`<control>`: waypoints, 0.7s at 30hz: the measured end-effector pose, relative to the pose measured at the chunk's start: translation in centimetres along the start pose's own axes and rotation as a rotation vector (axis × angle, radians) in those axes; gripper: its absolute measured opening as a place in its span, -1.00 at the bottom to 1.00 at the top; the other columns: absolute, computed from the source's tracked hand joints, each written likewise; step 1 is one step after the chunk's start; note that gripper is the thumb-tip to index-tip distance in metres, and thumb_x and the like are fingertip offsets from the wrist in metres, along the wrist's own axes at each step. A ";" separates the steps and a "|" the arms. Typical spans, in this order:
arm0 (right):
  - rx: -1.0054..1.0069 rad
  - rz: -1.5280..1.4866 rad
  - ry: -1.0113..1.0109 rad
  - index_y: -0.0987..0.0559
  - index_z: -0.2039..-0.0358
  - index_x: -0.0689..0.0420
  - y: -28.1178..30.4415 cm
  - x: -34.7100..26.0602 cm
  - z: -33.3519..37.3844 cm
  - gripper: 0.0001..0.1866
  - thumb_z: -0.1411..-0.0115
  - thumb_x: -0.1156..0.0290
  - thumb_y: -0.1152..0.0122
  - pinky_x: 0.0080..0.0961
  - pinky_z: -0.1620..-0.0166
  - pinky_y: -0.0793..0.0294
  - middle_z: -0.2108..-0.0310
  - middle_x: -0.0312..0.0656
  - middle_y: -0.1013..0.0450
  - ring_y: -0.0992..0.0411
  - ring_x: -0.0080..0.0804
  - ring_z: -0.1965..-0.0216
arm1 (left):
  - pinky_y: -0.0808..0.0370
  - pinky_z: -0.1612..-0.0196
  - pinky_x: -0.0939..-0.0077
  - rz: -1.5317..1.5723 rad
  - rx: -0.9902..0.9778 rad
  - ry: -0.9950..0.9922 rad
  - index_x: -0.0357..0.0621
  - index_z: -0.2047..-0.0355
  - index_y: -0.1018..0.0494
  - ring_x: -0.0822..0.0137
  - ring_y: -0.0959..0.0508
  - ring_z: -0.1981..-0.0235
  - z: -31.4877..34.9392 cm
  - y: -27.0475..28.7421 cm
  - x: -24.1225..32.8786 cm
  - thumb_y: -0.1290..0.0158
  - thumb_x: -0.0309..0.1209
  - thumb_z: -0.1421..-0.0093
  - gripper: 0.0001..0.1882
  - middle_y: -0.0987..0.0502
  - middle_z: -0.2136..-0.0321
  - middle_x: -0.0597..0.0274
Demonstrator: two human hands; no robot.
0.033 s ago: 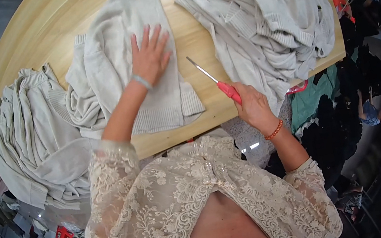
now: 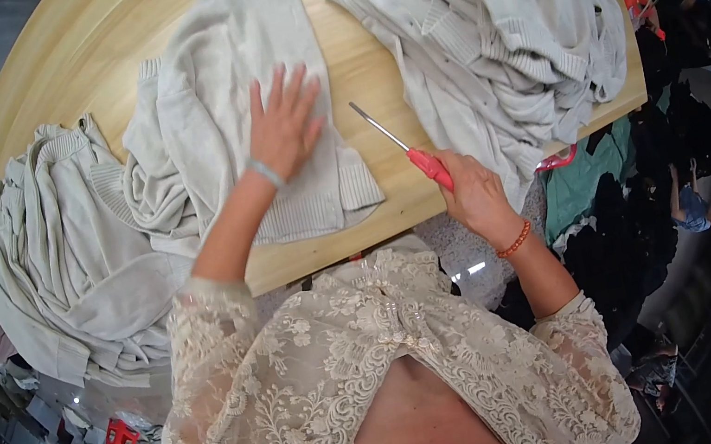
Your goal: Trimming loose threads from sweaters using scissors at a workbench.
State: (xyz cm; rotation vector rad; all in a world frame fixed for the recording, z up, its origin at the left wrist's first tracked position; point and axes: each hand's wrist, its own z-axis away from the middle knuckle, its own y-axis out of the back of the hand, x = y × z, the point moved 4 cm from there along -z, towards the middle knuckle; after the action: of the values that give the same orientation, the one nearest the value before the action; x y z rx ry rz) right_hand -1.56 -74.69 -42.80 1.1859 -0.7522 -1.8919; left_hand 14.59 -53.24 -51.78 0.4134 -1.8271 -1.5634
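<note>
A pale grey knit cardigan or sweater [image 2: 211, 114] lies spread on the wooden table, its ribbed edges at the far and near ends. My left hand [image 2: 288, 125] rests flat on it, fingers spread. In my right hand [image 2: 476, 197] is a red-handled tool with a slim metal shaft [image 2: 380, 129], much like a screwdriver. Its tip points away to the far left, over bare wood just right of the garment. My right fingers wrap round the handle, partly hiding it.
The table's pale wood [image 2: 66, 63] curves along its left side. A heap of similar knitwear with buttons [image 2: 509, 17] covers the right side. Another knit garment [image 2: 63, 243] hangs over the left edge. Green cloth [image 2: 592, 173] and dark fabric [image 2: 609, 274] lie below on the right.
My left hand has slid slightly toward me over the garment. My right hand and the tool have hardly moved.
</note>
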 end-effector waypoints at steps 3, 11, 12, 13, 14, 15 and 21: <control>-0.041 -0.032 0.034 -0.44 0.13 0.14 -0.3 -0.9 0.6 -0.73 -0.12 0.52 -0.11 -0.13 0.22 -0.40 0.37 0.04 -0.44 -0.43 0.03 0.26 | 0.20 -0.33 -0.16 0.151 -0.193 -0.038 0.04 -0.27 -0.15 0.05 0.05 -0.37 9.2 -1.8 2.7 -0.04 -0.08 -0.15 -0.30 -0.03 -0.34 0.18; -0.394 0.181 0.134 -0.45 0.30 0.14 -3.7 -2.9 7.7 -0.83 -0.09 0.41 -0.13 -0.07 0.33 -0.41 0.53 0.04 -0.48 -0.48 0.06 0.43 | 0.17 -0.33 -0.11 0.059 -0.108 0.014 0.17 -0.26 -0.19 0.12 0.02 -0.36 13.6 -3.8 3.8 -0.02 0.03 -0.14 -0.31 -0.05 -0.33 0.27; -0.417 0.186 0.118 -0.44 0.31 0.14 -3.8 -3.3 8.5 -0.84 -0.10 0.38 -0.13 -0.06 0.34 -0.41 0.55 0.04 -0.48 -0.48 0.07 0.44 | 0.17 -0.33 -0.11 0.063 -0.101 0.012 0.17 -0.26 -0.19 0.12 0.02 -0.36 13.8 -4.0 3.7 -0.02 0.03 -0.14 -0.31 -0.05 -0.33 0.27; -0.439 0.190 0.101 -0.44 0.33 0.15 -3.9 -3.6 9.1 -0.83 -0.12 0.35 -0.12 -0.06 0.35 -0.41 0.57 0.04 -0.47 -0.48 0.07 0.46 | 0.18 -0.33 -0.12 0.045 -0.080 0.007 0.17 -0.26 -0.19 0.12 0.03 -0.36 13.9 -4.1 3.7 -0.02 0.05 -0.14 -0.30 -0.05 -0.33 0.27; -0.436 0.196 0.098 -0.44 0.33 0.15 -3.9 -4.2 9.2 -0.83 -0.12 0.35 -0.12 -0.06 0.35 -0.41 0.57 0.04 -0.47 -0.48 0.07 0.46 | 0.18 -0.33 -0.12 0.026 -0.059 0.001 0.16 -0.26 -0.19 0.11 0.03 -0.36 14.1 -4.2 3.7 -0.02 0.07 -0.13 -0.29 -0.04 -0.34 0.27; -0.391 0.192 0.053 -0.44 0.33 0.15 -3.5 -4.8 9.1 -0.83 -0.13 0.33 -0.12 -0.06 0.36 -0.41 0.57 0.04 -0.47 -0.48 0.07 0.46 | 0.18 -0.33 -0.12 0.029 -0.052 -0.004 0.16 -0.26 -0.19 0.11 0.03 -0.36 14.1 -4.1 3.7 -0.02 0.07 -0.13 -0.29 -0.04 -0.34 0.27; -0.340 0.211 -0.009 -0.43 0.37 0.16 -4.2 -5.9 10.0 -0.82 -0.13 0.32 -0.10 -0.07 0.31 -0.42 0.54 0.03 -0.49 -0.50 0.04 0.42 | 0.21 -0.33 -0.11 0.123 -0.051 -0.011 0.13 -0.26 -0.19 0.08 0.04 -0.37 14.1 -3.9 3.9 -0.05 0.20 -0.01 -0.16 -0.03 -0.34 0.24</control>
State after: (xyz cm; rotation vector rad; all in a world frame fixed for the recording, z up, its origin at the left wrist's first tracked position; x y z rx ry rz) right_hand -10.37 -66.68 -39.45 0.8522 -0.5110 -1.7638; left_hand 1.55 -46.18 -54.97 0.2640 -1.7819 -1.5267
